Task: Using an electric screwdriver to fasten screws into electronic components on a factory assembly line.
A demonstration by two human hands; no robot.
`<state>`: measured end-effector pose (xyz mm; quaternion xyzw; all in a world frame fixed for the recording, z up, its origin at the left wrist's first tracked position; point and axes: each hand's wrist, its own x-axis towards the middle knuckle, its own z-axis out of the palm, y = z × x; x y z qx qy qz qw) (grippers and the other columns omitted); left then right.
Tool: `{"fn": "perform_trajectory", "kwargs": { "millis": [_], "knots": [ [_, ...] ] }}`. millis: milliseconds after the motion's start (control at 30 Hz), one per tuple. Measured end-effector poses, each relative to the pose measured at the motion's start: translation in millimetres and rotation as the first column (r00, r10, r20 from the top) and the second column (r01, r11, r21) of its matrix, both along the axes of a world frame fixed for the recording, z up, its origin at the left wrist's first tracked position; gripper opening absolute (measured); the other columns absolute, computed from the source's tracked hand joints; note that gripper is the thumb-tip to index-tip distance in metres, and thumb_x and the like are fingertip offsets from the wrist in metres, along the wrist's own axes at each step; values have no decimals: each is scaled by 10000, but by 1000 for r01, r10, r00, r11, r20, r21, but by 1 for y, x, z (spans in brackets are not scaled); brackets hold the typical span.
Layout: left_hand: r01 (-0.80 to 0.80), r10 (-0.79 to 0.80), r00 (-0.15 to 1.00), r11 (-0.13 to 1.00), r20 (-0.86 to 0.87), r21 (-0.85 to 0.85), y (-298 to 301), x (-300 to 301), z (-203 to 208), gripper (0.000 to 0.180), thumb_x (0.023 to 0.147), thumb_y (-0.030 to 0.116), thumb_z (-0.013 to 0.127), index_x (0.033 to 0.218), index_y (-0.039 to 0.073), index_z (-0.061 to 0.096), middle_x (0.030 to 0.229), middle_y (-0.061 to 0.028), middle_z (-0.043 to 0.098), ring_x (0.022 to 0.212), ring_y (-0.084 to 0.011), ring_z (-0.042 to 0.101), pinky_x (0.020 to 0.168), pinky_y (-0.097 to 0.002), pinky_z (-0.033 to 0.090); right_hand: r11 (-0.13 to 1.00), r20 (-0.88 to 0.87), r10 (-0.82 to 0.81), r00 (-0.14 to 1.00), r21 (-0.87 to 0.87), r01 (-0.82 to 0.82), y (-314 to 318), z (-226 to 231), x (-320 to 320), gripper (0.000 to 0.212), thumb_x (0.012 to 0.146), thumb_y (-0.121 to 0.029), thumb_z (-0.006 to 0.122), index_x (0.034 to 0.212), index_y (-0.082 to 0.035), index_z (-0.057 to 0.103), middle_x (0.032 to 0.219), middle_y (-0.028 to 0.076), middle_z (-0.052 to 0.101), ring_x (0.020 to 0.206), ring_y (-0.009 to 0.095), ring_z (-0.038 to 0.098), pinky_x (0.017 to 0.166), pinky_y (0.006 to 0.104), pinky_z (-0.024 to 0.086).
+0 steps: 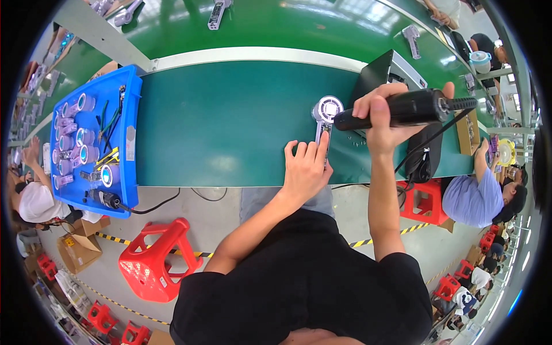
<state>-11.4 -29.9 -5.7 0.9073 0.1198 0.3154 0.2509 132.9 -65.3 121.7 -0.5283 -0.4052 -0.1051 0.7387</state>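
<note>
A small white-and-lilac handheld fan (329, 108) lies on the green bench with its round head pointing away from me. Electronic parts show along its opened handle. My left hand (306, 167) is closed on the lower handle and presses it to the bench, its index finger stretched along it. In my right hand (382, 118) I grip a black electric screwdriver (417, 107), tilted sideways, its cord trailing from the rear end. The screwdriver's nose is right beside the fan head; its bit cannot be made out. Several tiny screws (357, 141) lie on the bench under it.
A blue tray (131, 138) at the left holds several fan bodies, pliers and another corded tool. Behind my right hand stands a black box (379, 72), with a dark pouch (428, 158) nearer. Fan parts (218, 14) lie on the far green surface. A red stool (158, 259) stands below left.
</note>
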Motion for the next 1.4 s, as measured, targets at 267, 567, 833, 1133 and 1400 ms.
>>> {"fn": "perform_trajectory", "kwargs": {
  "millis": [267,567,833,1133,1400],
  "knots": [
    [-1,1,1000,1000,-3,-8,1,0,1,712,723,109,691,1399,-22,507,842,-77,490,798,-247,518,916,-481,402,982,98,88,991,-178,-70,1,-12,-3,1028,913,68,590,1530,-301,-145,868,132,559,559,162,575,540,355,558],
    [8,-8,1000,999,-20,-34,3,1,2,685,714,92,683,1371,-34,534,829,-73,486,788,-241,512,928,-487,407,976,107,90,990,-208,-66,10,-32,-2,291,941,-11,590,1175,42,425,701,108,559,536,148,550,540,307,533],
    [26,-27,1000,999,-12,-29,2,1,1,673,716,81,675,1362,-47,538,832,-76,482,798,-238,511,947,-501,411,962,74,95,993,-264,-73,11,-32,-11,171,937,-36,620,931,46,470,668,96,566,550,138,556,540,276,507],
    [153,-164,974,985,-160,-78,19,-8,22,773,698,73,712,1429,-5,473,917,-100,518,893,-277,534,992,-538,381,994,41,-105,994,-34,106,-39,3,14,1094,785,45,778,1527,-57,-20,750,83,644,552,140,609,536,267,519],
    [62,-63,994,998,-85,-10,1,17,10,763,743,310,837,1384,52,513,925,-73,533,883,-245,540,991,-507,380,975,32,-218,975,-44,220,-66,45,45,910,856,105,666,1522,-121,89,696,104,596,493,165,575,490,312,514]
  ]
}}
